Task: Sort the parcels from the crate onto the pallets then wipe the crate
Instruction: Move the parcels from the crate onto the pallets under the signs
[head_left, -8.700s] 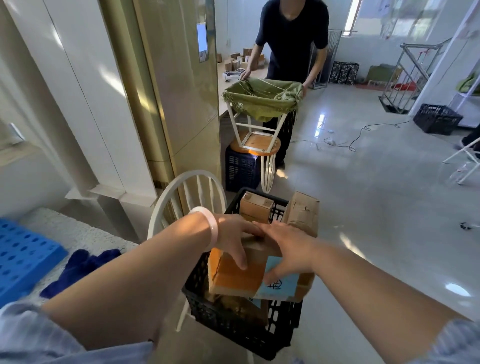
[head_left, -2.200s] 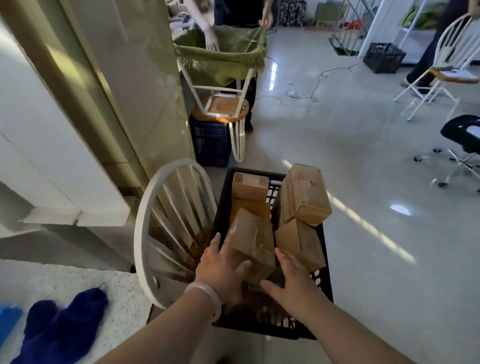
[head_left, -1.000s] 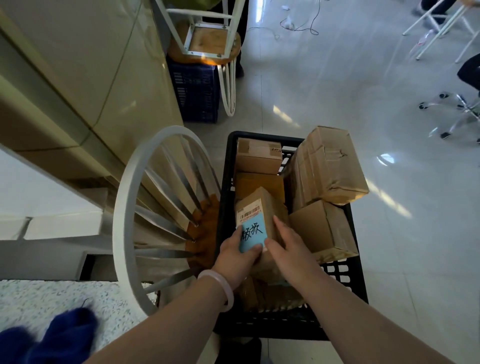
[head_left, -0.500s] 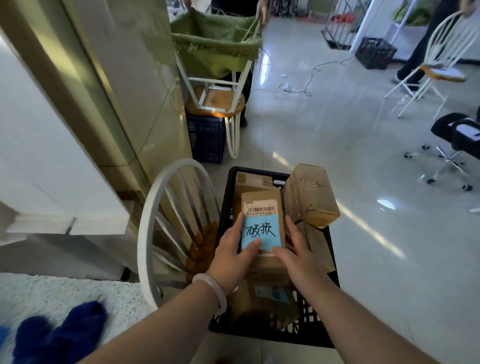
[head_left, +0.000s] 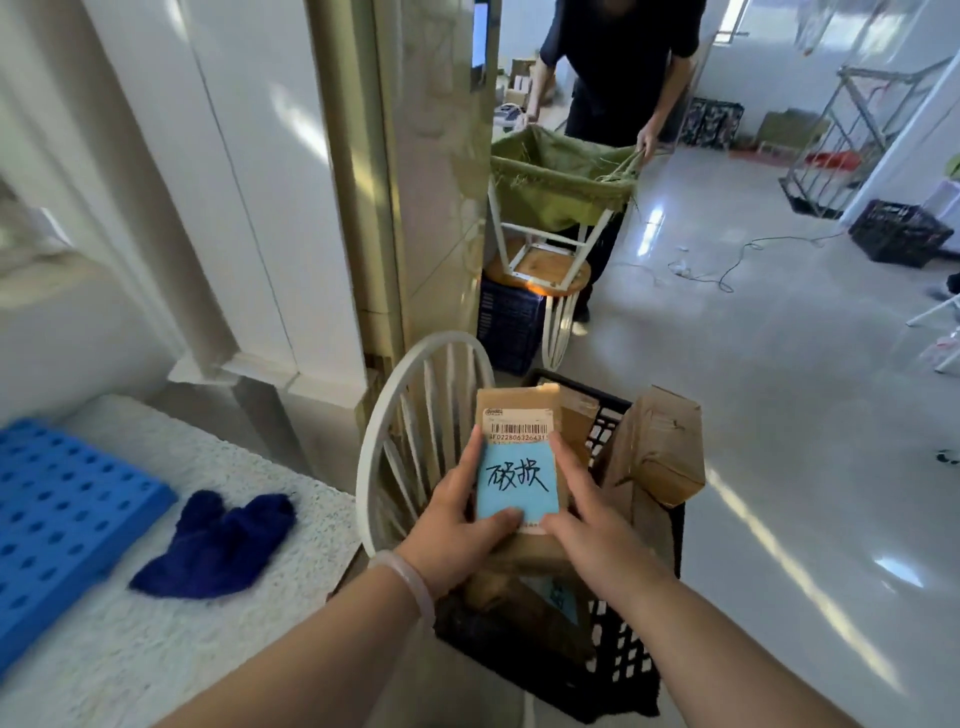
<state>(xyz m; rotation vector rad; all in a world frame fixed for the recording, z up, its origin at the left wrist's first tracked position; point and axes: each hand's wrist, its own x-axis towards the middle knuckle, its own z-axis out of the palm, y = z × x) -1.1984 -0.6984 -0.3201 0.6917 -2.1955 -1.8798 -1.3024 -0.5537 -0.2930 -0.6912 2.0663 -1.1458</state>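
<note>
A brown cardboard parcel (head_left: 519, 410) with a barcode and a blue handwritten label is lifted above the black crate (head_left: 618, 665). My left hand (head_left: 457, 525) grips its left side with the thumb on the blue label. My right hand (head_left: 587, 514) grips its right side. Several more brown parcels stay in the crate, among them a large one (head_left: 660, 447) leaning at the right. A blue perforated pallet (head_left: 57, 514) lies on the speckled surface at the left. Beside it lies a dark blue cloth (head_left: 218, 540).
The crate sits on a white spindle-back chair (head_left: 415, 431). A person in dark clothes (head_left: 618, 67) stands ahead holding a green cloth bag on an upturned stool (head_left: 556, 182). A blue crate (head_left: 509, 322) and a gold pillar (head_left: 431, 171) are ahead. Cables cross the glossy floor (head_left: 810, 415).
Both hands have raised the labelled parcel out of the crate, and the view has tilted up and left, bringing the blue pallet into sight.
</note>
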